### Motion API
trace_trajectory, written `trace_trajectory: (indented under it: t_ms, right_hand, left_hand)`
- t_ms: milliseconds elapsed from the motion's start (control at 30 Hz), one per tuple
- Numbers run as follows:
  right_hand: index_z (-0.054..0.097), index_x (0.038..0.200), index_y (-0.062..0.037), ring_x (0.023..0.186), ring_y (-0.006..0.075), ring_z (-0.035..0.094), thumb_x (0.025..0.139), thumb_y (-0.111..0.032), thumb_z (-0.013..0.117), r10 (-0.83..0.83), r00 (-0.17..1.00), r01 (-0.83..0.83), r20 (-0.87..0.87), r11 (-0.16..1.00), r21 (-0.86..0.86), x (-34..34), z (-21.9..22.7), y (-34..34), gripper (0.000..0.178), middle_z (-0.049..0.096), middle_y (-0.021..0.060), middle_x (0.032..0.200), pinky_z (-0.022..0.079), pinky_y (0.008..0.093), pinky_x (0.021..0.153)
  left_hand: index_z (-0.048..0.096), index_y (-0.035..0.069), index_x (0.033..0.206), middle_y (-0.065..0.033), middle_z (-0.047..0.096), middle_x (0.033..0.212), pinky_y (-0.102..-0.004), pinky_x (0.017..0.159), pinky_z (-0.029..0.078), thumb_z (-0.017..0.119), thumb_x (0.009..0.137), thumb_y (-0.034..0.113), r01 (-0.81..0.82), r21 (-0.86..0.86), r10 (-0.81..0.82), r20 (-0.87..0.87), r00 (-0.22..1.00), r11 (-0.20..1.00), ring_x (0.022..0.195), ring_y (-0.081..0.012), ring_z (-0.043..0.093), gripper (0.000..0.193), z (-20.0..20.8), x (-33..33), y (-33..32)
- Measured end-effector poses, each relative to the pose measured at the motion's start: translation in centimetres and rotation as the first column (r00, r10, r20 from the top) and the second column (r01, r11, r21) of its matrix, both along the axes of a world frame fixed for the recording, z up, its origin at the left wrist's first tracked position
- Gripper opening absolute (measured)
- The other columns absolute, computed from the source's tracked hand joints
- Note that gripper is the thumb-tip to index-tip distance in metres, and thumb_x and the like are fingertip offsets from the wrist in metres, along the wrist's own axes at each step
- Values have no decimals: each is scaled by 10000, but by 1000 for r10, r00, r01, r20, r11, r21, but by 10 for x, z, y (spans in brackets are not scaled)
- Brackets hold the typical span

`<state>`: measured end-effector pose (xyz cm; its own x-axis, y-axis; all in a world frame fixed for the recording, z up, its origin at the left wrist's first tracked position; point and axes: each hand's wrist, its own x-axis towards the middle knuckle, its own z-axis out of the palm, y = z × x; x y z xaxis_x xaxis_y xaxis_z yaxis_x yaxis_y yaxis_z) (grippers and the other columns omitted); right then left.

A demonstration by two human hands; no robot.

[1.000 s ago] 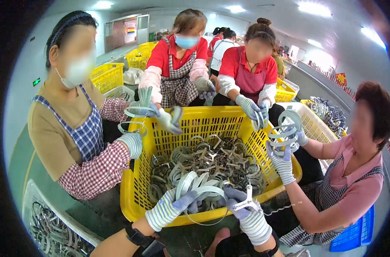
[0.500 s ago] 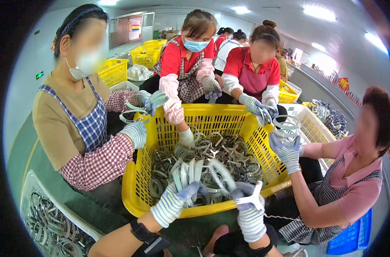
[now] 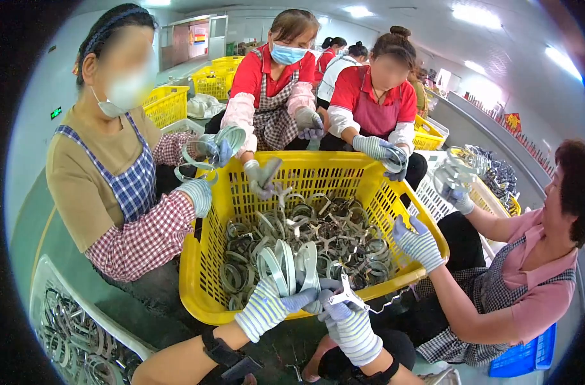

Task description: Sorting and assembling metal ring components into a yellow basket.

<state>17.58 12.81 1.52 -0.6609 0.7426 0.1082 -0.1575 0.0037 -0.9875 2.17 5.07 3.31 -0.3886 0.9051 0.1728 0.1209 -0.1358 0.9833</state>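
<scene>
My left hand (image 3: 266, 308), in a striped knit glove, is closed around several pale grey ring-shaped bands (image 3: 284, 266) held upright above the near rim of a yellow crate (image 3: 202, 305). Beside it my right hand (image 3: 353, 333), gloved alike, is closed on a silver three-armed bracket (image 3: 348, 294) with a thin wire hanging from it. Another ring band (image 3: 309, 264) stands between my hands, where their fingers meet; which hand grips it I cannot tell. Loose rings and brackets (image 3: 305, 221) lie heaped in the crate.
Co-workers sit around the crate; a gloved hand (image 3: 260, 179) at the far side holds a grey part, and another open hand (image 3: 419, 244) reaches over the right rim. White crates of parts stand at the lower left (image 3: 80, 308) and right (image 3: 433, 179). A blue crate (image 3: 526, 353) sits lower right.
My right hand has moved left against my left hand, bringing the ring and bracket along. A far co-worker's hand has risen from the heap; the right co-worker's hands have separated, one carrying rings outward.
</scene>
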Motion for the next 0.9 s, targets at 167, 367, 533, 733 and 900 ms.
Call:
trace_trajectory:
  t_ms: [167, 367, 533, 733, 900]
  right_hand:
    - [607, 1023, -41, 712, 86, 589, 822, -167, 682, -55, 990, -12, -128, 880, -474, -7, 6, -5, 248, 615, 8, 821, 466, 214, 601]
    - [617, 1009, -71, 580, 46, 496, 837, -197, 670, -75, 993, 101, 94, 941, -324, -13, 17, -11, 220, 594, -25, 752, 369, 187, 503]
    - [623, 1000, -97, 529, 39, 437, 857, -210, 640, -147, 979, 176, 140, 960, -219, -13, 4, -7, 183, 558, -36, 701, 331, 189, 464]
    - [641, 1005, -90, 514, 30, 400, 856, -200, 643, -187, 982, 173, 11, 881, -440, -7, -3, 6, 185, 556, -60, 704, 308, 191, 456]
    - [627, 912, -112, 494, 25, 413, 864, -190, 630, -343, 936, 278, -80, 858, -431, -1, 2, 21, 91, 516, -68, 651, 292, 171, 435]
  left_hand:
    - [673, 35, 874, -81, 677, 781, -318, 647, 502, 753, 741, 233, -10, 6, 11, -220, 975, 1000, 689, -176, 639, 251, -11, -5, 2]
    - [665, 45, 972, -147, 681, 839, -368, 711, 500, 704, 747, 417, 26, 23, -17, -323, 946, 999, 798, -293, 654, 436, -23, -5, 0]
    - [643, 59, 1013, -155, 661, 911, -375, 765, 490, 685, 773, 336, 112, -216, -192, -397, 898, 970, 839, -292, 634, 369, -21, -4, -2]
    - [658, 38, 989, -142, 681, 907, -366, 705, 495, 623, 860, 248, 123, 62, -97, -322, 942, 990, 790, -259, 652, 248, -10, -7, -5]
    - [638, 42, 1066, -8, 545, 604, -200, 493, 370, 501, 916, 411, 468, -295, -402, 259, 878, 833, 503, -69, 490, 421, 33, -28, -23]
